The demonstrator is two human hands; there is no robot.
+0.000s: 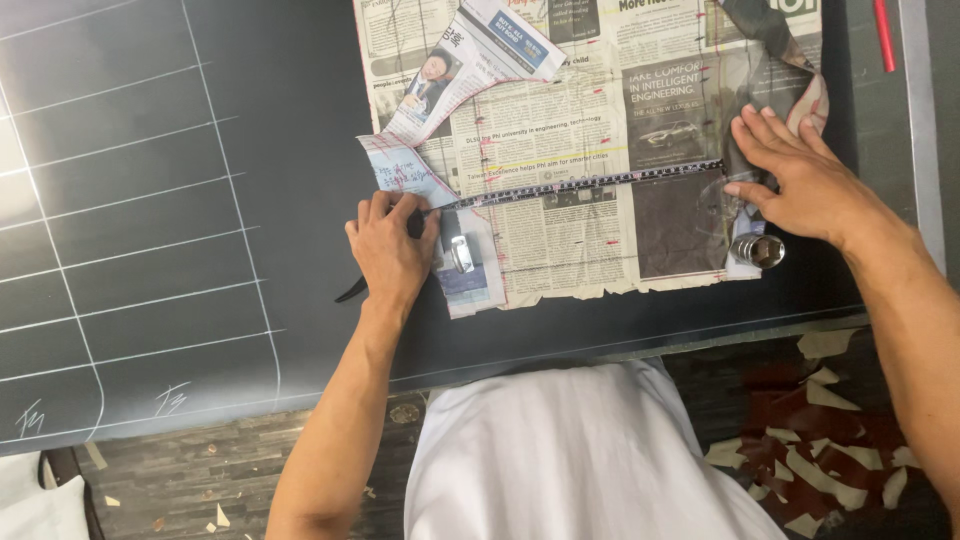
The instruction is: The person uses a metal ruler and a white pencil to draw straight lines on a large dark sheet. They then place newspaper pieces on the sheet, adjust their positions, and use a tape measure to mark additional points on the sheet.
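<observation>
Left hand is pinching the measuring tape end; right hand, fingers spread, is pressing its far end. Tape is being kept taut across the newspaper on the bench.

dark table with white chalk lines; newspaper sheet, small metal cylinder, red pen on it.

Newspaper on table; tape measure across it, socket right.
</observation>
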